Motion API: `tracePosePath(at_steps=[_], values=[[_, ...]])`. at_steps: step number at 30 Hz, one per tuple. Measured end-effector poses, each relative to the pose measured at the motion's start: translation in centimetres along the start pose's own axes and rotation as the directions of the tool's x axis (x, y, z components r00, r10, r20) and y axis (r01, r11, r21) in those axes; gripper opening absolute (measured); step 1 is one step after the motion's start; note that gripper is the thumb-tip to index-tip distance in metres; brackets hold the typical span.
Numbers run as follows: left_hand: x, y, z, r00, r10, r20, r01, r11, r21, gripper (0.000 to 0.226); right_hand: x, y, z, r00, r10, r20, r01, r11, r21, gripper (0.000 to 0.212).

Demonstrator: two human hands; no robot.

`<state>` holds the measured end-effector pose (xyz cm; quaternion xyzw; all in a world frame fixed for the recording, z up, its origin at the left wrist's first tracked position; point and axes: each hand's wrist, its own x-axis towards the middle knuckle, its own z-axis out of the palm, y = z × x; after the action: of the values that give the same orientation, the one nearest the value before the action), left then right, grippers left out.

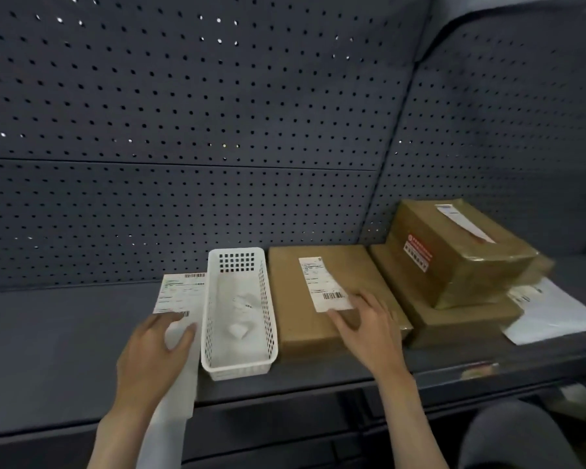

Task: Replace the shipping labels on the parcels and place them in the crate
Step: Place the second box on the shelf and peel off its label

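The left hand grips a white strip left of the basket. The right hand, fingers relaxed and holding nothing, touches the label on the flat parcel, right of the basket. More parcels are stacked further right.

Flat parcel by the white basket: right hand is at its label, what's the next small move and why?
Probably pinch the near corner of the label and peel it up. The right hand rests with its fingertips at the label's lower edge on the flat parcel, and the label lies stuck down. The left hand already holds a strip of labels, so a replacement seems ready.
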<state>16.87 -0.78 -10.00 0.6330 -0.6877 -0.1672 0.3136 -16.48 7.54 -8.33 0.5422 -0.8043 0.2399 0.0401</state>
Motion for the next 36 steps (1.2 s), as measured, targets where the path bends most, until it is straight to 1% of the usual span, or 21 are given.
tracePosePath(at_steps=[3,6,8,11,14,15,17,19,20,23,26,29,33,34,36], values=[[0.1,4.1,1.4,0.995,0.066,-0.072,-0.070,0.996,-0.063,0.027,0.5,2.4,-0.1,0.998,0.047,-0.036,-0.047,0.999,-0.004,0.058],[0.0,8.4,3.3,0.989,0.143,-0.028,-0.145,0.984,-0.101,0.032,1.2,4.0,-0.3,0.994,0.089,-0.068,-0.092,0.995,-0.032,0.057],[-0.3,10.5,4.7,0.977,0.212,0.026,-0.207,0.971,-0.121,0.046,1.3,4.9,-0.4,0.991,0.126,-0.046,-0.126,0.992,-0.006,0.061],[-1.0,12.6,6.4,0.946,0.279,0.166,-0.264,0.958,-0.109,0.076,1.2,5.7,-0.7,0.983,0.183,0.009,-0.182,0.976,0.121,0.072],[-1.3,13.5,7.9,0.922,0.284,0.264,-0.284,0.958,-0.037,0.112,1.6,5.9,-1.3,0.972,0.233,0.029,-0.234,0.946,0.224,0.082],[-1.4,13.7,8.3,0.916,0.281,0.286,-0.292,0.956,-0.005,0.120,1.8,6.0,-1.5,0.963,0.264,0.052,-0.269,0.929,0.254,0.088],[-1.5,13.7,9.0,0.909,0.271,0.317,-0.300,0.953,0.043,0.129,2.0,6.3,-1.7,0.935,0.330,0.127,-0.354,0.887,0.296,0.102],[-1.6,13.7,9.5,0.909,0.255,0.331,-0.292,0.954,0.066,0.131,2.0,6.7,-1.5,0.909,0.373,0.187,-0.416,0.849,0.325,0.111],[-1.7,13.7,9.6,0.909,0.249,0.333,-0.288,0.955,0.072,0.131,2.0,6.9,-1.3,0.900,0.386,0.205,-0.436,0.827,0.355,0.110],[-1.7,13.8,9.9,0.909,0.253,0.332,-0.298,0.950,0.094,0.130,2.2,7.6,-0.9,0.882,0.409,0.235,-0.471,0.734,0.490,0.087],[-1.7,14.1,10.2,0.919,0.240,0.313,-0.273,0.960,0.065,0.132,2.4,7.8,-0.7,0.870,0.420,0.260,-0.491,0.685,0.537,0.083],[-1.7,14.3,10.2,0.926,0.224,0.304,-0.234,0.972,-0.003,0.133,2.5,7.6,-1.0,0.872,0.417,0.257,-0.487,0.683,0.544,0.078],[-1.6,14.8,9.6,0.939,0.211,0.272,-0.177,0.974,-0.144,0.130,2.6,7.6,-2.0,0.874,0.428,0.230,-0.480,0.682,0.552,0.066],[-1.5,15.1,9.4,0.941,0.210,0.267,-0.163,0.969,-0.188,0.129,2.6,7.5,-2.4,0.879,0.423,0.220,-0.469,0.687,0.555,0.069],[-1.5,15.6,8.8,0.945,0.213,0.250,-0.132,0.943,-0.305,0.127,2.6,7.3,-3.3,0.882,0.430,0.194,-0.460,0.693,0.555,0.084]])
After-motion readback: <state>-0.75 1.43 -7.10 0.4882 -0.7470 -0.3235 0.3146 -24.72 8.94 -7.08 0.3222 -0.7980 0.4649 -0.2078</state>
